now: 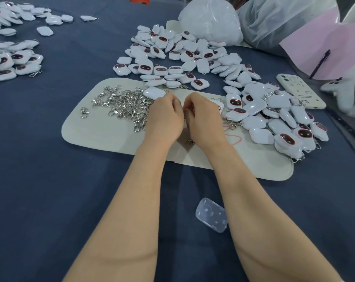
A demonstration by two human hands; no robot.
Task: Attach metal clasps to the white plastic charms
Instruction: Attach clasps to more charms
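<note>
Dozens of metal clasps (123, 102) lie tangled on the beige mat (103, 135) just left of the left hand (164, 117). White plastic charms (260, 112) are heaped just right of the right hand (205, 117), with more beyond both. Each hand has its fingers curled inward and the knuckles nearly meet, but whatever they pinch is hidden behind the backs of the hands, so I cannot tell what either one grips. One white charm (154, 92) lies against the left hand's fingertips. The charms look light, hard and glossy, probably slippery, so they are best pinched across the flat faces. The clasps look small and stiff and likely to snag one another, so each is best drawn out by its ring end. Far beyond the right hand a white plastic bag (209, 19) bulges, its contents unseen. Beside the right forearm a clear plastic case (211, 214) appears to hold nothing.
</note>
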